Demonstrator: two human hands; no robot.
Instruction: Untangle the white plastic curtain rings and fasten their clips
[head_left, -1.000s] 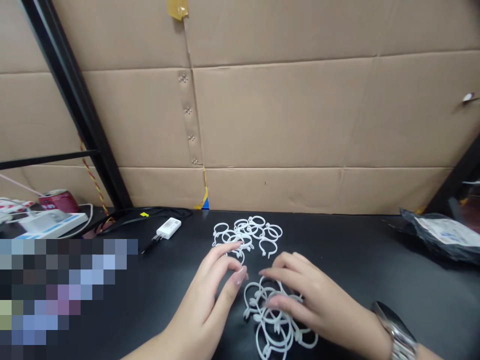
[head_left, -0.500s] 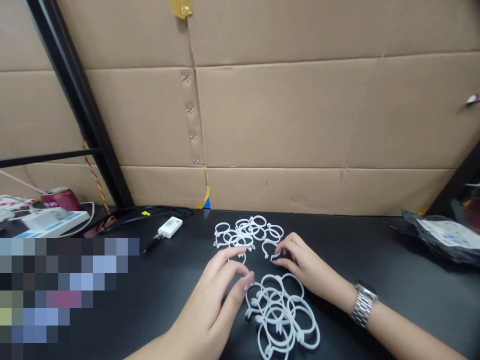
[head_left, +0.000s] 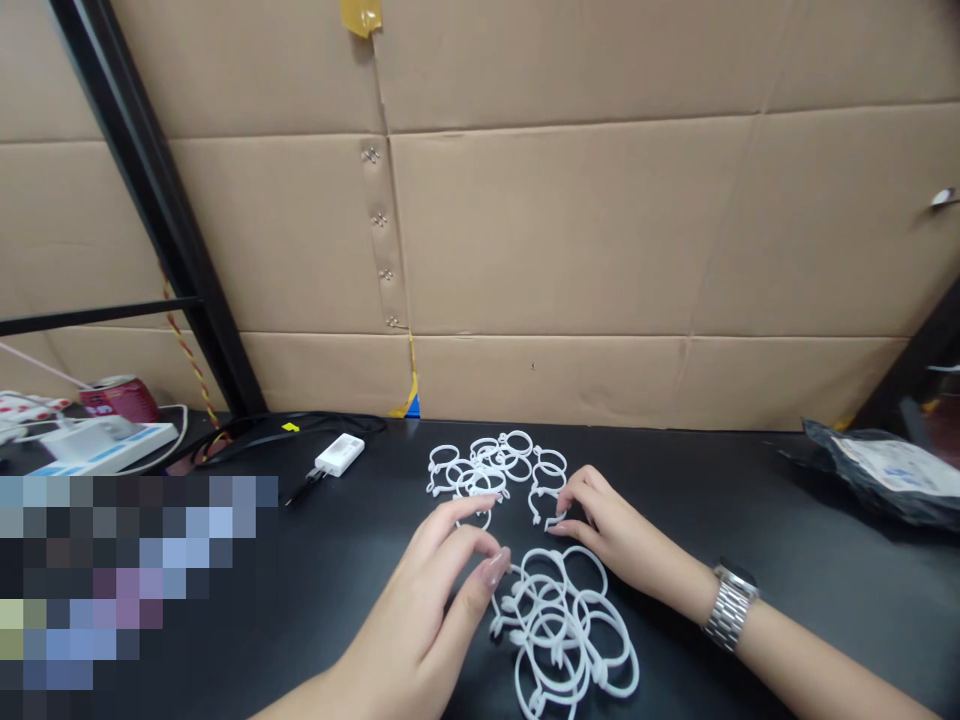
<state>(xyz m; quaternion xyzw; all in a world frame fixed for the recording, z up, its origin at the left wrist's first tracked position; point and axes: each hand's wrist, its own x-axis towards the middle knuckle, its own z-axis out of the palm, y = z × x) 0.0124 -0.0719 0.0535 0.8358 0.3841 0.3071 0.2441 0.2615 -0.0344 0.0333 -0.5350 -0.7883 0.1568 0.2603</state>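
Two heaps of white plastic rings lie on a black table (head_left: 750,520). The far heap (head_left: 491,463) holds small open rings; the near heap (head_left: 562,630) holds larger closed ones. My right hand (head_left: 600,525) reaches to the far heap, its fingertips pinched on one white ring (head_left: 546,500) at the heap's right edge. My left hand (head_left: 442,580) hovers with fingers curled but apart, its thumb tip by the near heap's left edge, holding nothing. A metal watch (head_left: 731,605) is on my right wrist.
A cardboard wall (head_left: 562,230) stands behind the table. A small white box with a cable (head_left: 339,455) lies left of the rings. At far left are a power strip (head_left: 97,445) and a red can (head_left: 116,398). A dark plastic bag (head_left: 885,470) lies at the right. A black frame post (head_left: 157,210) leans at left.
My right hand left the near heap of rings, moved forward to the far heap and pinched a ring there. My left hand barely shifted.
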